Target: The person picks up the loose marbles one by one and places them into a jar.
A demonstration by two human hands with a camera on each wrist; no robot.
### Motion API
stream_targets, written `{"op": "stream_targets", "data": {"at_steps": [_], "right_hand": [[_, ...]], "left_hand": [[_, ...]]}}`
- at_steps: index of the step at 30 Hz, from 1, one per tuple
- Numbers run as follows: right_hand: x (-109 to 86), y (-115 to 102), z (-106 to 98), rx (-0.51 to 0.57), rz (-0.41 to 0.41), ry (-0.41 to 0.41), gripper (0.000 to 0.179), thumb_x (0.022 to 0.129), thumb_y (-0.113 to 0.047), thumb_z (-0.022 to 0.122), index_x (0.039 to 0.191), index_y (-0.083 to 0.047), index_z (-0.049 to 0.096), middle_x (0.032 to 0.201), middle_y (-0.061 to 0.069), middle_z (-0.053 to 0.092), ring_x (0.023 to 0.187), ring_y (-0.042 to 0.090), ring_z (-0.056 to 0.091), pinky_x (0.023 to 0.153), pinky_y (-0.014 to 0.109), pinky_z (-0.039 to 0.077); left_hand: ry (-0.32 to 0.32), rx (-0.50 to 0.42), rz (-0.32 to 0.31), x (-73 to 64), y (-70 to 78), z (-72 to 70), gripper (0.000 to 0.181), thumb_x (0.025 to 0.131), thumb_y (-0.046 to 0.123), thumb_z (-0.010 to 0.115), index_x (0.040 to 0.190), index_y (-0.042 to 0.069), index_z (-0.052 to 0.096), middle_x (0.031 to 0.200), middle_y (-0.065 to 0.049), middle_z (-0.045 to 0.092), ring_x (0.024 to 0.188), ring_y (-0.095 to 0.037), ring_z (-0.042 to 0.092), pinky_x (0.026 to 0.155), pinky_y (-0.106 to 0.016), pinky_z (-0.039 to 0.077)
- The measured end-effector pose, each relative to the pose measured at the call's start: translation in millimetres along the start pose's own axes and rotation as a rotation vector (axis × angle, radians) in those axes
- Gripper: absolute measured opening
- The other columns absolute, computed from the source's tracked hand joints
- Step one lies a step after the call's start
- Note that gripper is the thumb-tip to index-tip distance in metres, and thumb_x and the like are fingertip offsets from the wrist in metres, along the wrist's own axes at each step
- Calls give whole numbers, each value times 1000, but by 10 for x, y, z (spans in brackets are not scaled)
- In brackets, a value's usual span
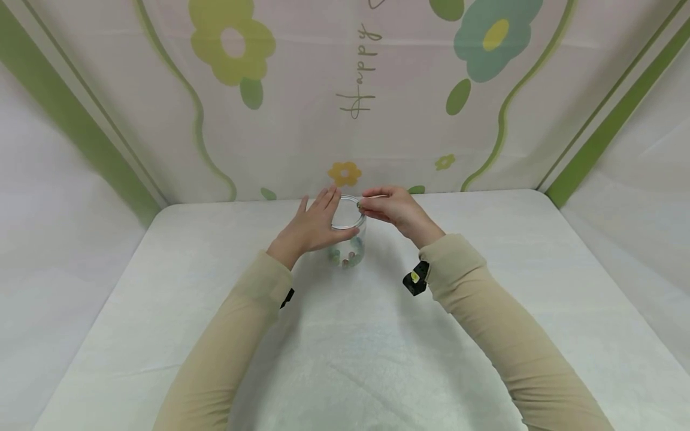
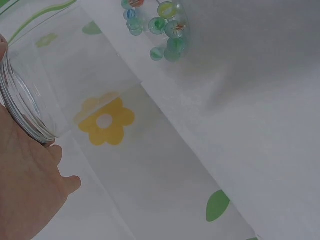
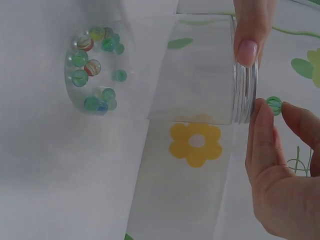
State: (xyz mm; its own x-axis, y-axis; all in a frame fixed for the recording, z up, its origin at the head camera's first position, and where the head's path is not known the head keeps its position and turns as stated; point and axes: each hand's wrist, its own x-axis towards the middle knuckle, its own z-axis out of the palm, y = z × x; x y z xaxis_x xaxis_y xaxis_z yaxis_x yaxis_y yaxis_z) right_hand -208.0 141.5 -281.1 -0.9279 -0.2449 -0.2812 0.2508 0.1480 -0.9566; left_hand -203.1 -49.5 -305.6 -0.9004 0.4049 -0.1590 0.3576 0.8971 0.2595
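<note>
A clear jar [image 1: 356, 242] with a ridged rim stands upright on the white-covered table. Several glass marbles [image 3: 80, 78], green, blue, yellow and red-streaked, lie on its bottom. My left hand [image 1: 311, 227] holds the jar at its mouth, thumb on the near side and fingers along the left and far side. At the right edge of the rim is my right hand [image 1: 398, 211]. Between thumb and fingers it pinches a green marble [image 3: 273, 105], just outside the mouth in the right wrist view. In the left wrist view, only part of the left hand [image 2: 30, 185] shows.
Behind the jar rises a pale cloth backdrop [image 1: 302, 137] with flowers and lettering, close to the table's far edge. White side walls [image 1: 59, 197] flank the table. The white tabletop [image 1: 345, 359] stretches toward me under both forearms.
</note>
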Motion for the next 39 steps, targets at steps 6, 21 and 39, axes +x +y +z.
{"op": "stream_targets", "data": {"at_steps": [6,21,39], "right_hand": [[1,-14,22,-35,6,17,38,95,-9,57,130,5,51,102,4,60,79,1,63,79,15,54],[13,0,39,-38,1,28,37,95,-10,56,128,5,52,100,4,60,80,3,62,105,38,46],[9,44,29,-23,2,11,38,96,-9,54,131,6,50,100,2,59,81,0,62,94,24,52]], "left_hand": [[-3,2,-4,-5,8,-3,96,90,68,40,154,9,0,163,-6,-3,152,-22,-2,121,-54,-2],[-6,-6,-1,-26,11,-8,97,90,67,40,154,9,-1,163,-7,-2,152,-22,-3,120,-55,-2],[-7,-2,-2,-35,-2,0,97,90,67,40,154,9,-2,163,-5,-5,152,-22,-3,120,-56,-1]]}}
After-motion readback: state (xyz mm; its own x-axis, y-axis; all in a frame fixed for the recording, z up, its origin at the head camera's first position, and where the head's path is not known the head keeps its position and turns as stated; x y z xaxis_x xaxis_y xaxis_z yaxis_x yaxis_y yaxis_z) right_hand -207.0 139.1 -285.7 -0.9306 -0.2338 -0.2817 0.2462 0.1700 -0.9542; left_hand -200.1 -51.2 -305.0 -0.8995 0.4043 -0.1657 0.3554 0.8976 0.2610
